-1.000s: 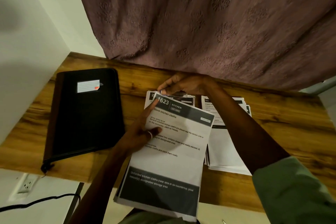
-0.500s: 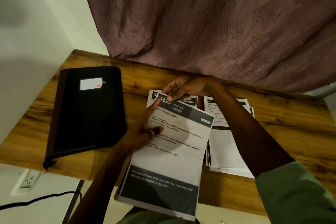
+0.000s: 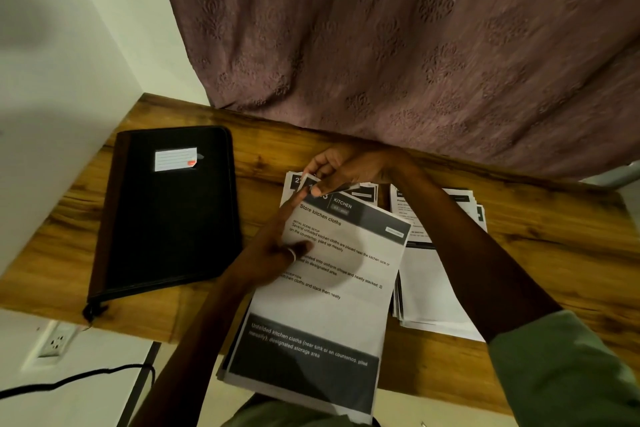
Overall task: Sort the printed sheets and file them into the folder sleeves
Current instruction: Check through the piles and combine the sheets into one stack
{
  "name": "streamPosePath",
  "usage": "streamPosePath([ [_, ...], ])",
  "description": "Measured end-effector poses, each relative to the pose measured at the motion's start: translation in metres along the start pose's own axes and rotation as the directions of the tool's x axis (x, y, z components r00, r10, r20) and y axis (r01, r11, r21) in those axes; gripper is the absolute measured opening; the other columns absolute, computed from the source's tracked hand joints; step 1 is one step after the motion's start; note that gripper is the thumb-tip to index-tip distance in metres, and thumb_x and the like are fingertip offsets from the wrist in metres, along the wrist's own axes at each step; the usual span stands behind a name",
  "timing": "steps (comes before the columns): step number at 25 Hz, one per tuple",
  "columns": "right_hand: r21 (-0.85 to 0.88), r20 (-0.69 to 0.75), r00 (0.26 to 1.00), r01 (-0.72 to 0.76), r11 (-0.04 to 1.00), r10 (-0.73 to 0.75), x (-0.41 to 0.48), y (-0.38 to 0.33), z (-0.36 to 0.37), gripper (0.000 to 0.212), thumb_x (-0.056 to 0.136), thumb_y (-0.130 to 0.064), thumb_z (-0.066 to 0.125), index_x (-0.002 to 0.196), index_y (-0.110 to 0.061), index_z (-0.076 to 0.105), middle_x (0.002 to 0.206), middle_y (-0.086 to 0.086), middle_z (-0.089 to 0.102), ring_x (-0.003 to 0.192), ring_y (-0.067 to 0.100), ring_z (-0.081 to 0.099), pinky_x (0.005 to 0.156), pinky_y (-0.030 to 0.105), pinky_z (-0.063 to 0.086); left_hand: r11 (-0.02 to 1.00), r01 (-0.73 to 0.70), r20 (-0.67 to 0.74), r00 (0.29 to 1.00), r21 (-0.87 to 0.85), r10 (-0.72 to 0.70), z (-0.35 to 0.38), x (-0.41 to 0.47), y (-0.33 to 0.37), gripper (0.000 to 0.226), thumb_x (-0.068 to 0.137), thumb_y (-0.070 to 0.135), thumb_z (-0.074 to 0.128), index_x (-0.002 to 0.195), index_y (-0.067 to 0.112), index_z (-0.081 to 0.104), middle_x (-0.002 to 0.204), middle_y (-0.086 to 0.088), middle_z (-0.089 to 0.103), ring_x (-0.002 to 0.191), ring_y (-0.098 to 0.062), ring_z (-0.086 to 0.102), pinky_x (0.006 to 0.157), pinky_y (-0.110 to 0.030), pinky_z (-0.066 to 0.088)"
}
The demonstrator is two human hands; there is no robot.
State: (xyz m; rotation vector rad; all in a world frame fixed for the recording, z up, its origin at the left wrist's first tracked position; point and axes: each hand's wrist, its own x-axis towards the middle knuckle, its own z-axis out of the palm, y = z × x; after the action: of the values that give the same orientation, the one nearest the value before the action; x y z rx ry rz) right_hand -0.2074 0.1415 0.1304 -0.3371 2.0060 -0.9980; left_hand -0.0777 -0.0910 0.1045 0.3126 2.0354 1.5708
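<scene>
A stack of printed sheets (image 3: 322, 315) lies in front of me and overhangs the table's near edge; its top sheet reads "KITCHEN, Store kitchen cloths". My left hand (image 3: 277, 250) rests flat on the sheet's left side, index finger stretched toward the top corner. My right hand (image 3: 341, 168) pinches that top left corner and curls it up. A second pile of sheets (image 3: 436, 291) lies to the right, under my right forearm. The closed black folder (image 3: 169, 215) with a white label sits at the left.
The wooden table (image 3: 554, 253) backs onto a mauve patterned curtain (image 3: 415, 45) and a white wall at the left. Below the table's left edge are a wall socket (image 3: 55, 341) and a black cable (image 3: 76, 378). More sheets (image 3: 363, 189) peek out behind the stack.
My right hand has closed its fingers on the top left corner of the top sheet and lifted it slightly. My left hand has stayed put on the sheet.
</scene>
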Motion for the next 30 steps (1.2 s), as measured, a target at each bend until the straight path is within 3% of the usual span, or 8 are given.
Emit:
streamPosePath([
  [2, -0.047, -0.035, 0.998, 0.053, 0.997, -0.055, -0.034, -0.041, 0.01, 0.045, 0.086, -0.02, 0.074, 0.126, -0.008, 0.057, 0.112, 0.01, 0.072, 0.101, 0.021, 0.07, 0.086, 0.029, 0.057, 0.999, 0.004, -0.003, 1.0, -0.032, -0.004, -0.002, 0.0, -0.003, 0.072, 0.092, 0.007, 0.064, 0.135, 0.052, 0.028, 0.118, 0.006, 0.062, 0.103, -0.018, 0.069, 0.072, -0.032, 0.062],
  [6, -0.01, -0.07, 0.997, 0.021, 1.0, -0.021, -0.03, -0.035, 0.013, 0.037, 0.087, -0.014, 0.071, 0.122, -0.005, 0.061, 0.111, 0.014, 0.071, 0.099, 0.024, 0.07, 0.082, 0.026, 0.057, 0.998, -0.005, 0.003, 1.0, -0.061, 0.006, -0.004, -0.002, -0.006, 0.063, 0.091, 0.005, 0.065, 0.128, 0.048, 0.036, 0.12, 0.0, 0.062, 0.105, -0.023, 0.069, 0.075, -0.04, 0.063],
  [9, -0.035, -0.068, 0.995, 0.066, 0.997, -0.069, -0.027, -0.037, 0.013, 0.036, 0.086, -0.016, 0.073, 0.119, -0.007, 0.064, 0.109, 0.012, 0.073, 0.1, 0.028, 0.07, 0.086, 0.034, 0.057, 0.998, -0.023, 0.016, 1.0, -0.057, 0.024, -0.004, -0.002, -0.008, 0.062, 0.091, 0.003, 0.065, 0.127, 0.046, 0.038, 0.122, -0.001, 0.06, 0.105, -0.022, 0.068, 0.073, -0.034, 0.062],
  [13, -0.1, -0.041, 0.999, 0.026, 0.995, -0.031, -0.02, -0.038, 0.01, 0.037, 0.085, -0.016, 0.075, 0.12, -0.008, 0.064, 0.106, 0.008, 0.074, 0.094, 0.021, 0.072, 0.081, 0.031, 0.06, 0.999, -0.004, 0.027, 1.0, -0.033, 0.005, -0.005, -0.001, -0.008, 0.054, 0.091, 0.003, 0.065, 0.124, 0.037, 0.04, 0.122, -0.004, 0.058, 0.102, -0.022, 0.066, 0.068, -0.026, 0.06],
  [15, -0.136, -0.033, 0.999, 0.029, 0.99, -0.034, -0.019, -0.04, 0.009, 0.037, 0.084, -0.016, 0.075, 0.118, -0.008, 0.065, 0.105, 0.008, 0.074, 0.094, 0.023, 0.072, 0.078, 0.029, 0.06, 1.0, -0.006, 0.037, 0.999, -0.011, 0.006, -0.006, -0.001, -0.01, 0.054, 0.09, 0.003, 0.067, 0.124, 0.037, 0.041, 0.124, -0.004, 0.056, 0.105, -0.023, 0.065, 0.069, -0.027, 0.061],
  [19, -0.22, -0.03, 0.997, 0.069, 0.973, -0.078, -0.016, -0.041, 0.01, 0.033, 0.086, -0.02, 0.074, 0.116, -0.01, 0.066, 0.106, 0.01, 0.073, 0.095, 0.028, 0.071, 0.085, 0.037, 0.059, 0.999, -0.024, 0.06, 0.998, -0.024, 0.026, -0.008, 0.001, -0.013, 0.056, 0.089, 0.003, 0.068, 0.126, 0.037, 0.042, 0.127, -0.001, 0.053, 0.113, -0.024, 0.061, 0.075, -0.033, 0.062],
  [26, -0.253, -0.061, 0.983, 0.15, 0.956, -0.171, -0.015, -0.033, 0.018, 0.025, 0.09, -0.014, 0.068, 0.111, 0.0, 0.066, 0.104, 0.019, 0.071, 0.092, 0.035, 0.069, 0.081, 0.044, 0.058, 0.998, -0.031, 0.057, 0.998, -0.056, 0.034, -0.006, 0.0, -0.011, 0.055, 0.089, -0.001, 0.067, 0.124, 0.035, 0.044, 0.128, -0.001, 0.051, 0.114, -0.024, 0.059, 0.077, -0.028, 0.061],
  [30, -0.267, -0.089, 0.984, 0.124, 0.956, -0.152, -0.019, -0.032, 0.022, 0.023, 0.091, -0.012, 0.067, 0.111, -0.001, 0.067, 0.104, 0.015, 0.072, 0.084, 0.017, 0.071, 0.072, 0.023, 0.058, 0.999, -0.02, 0.071, 0.997, -0.039, 0.023, -0.003, 0.002, -0.013, 0.056, 0.088, 0.001, 0.068, 0.124, 0.038, 0.045, 0.131, -0.001, 0.049, 0.117, -0.024, 0.057, 0.076, -0.027, 0.06],
])
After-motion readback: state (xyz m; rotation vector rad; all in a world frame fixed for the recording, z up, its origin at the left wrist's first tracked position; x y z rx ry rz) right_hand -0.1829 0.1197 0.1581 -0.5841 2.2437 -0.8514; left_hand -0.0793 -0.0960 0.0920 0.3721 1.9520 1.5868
